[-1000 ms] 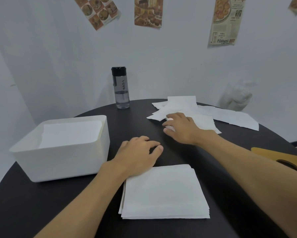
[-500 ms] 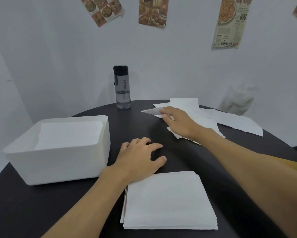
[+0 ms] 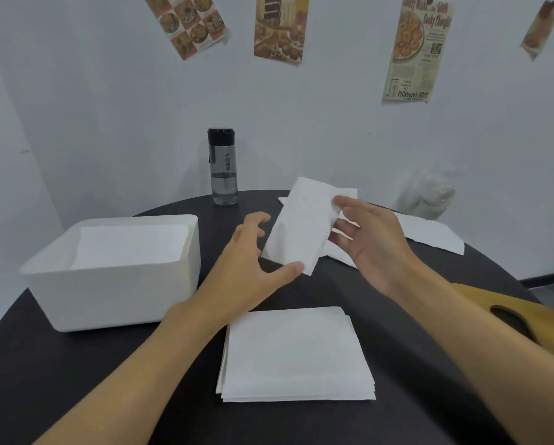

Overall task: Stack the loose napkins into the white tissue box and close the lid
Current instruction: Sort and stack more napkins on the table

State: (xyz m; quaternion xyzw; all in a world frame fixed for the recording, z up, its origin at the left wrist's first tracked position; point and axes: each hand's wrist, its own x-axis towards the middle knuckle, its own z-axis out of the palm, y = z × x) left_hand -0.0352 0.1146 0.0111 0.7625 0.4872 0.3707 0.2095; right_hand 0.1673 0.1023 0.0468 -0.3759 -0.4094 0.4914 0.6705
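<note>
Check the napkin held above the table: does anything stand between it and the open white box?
No object does. The right hand pinches the napkin in the air; only the person's own left hand, open at the napkin's left edge, lies on the side toward the white box, whose top is uncovered.

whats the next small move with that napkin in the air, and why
Probably lower the napkin flat onto the squared stack just below. The right hand pinches it clear of the table, and the open left hand is at its lower corner, placed to steady it.
</note>
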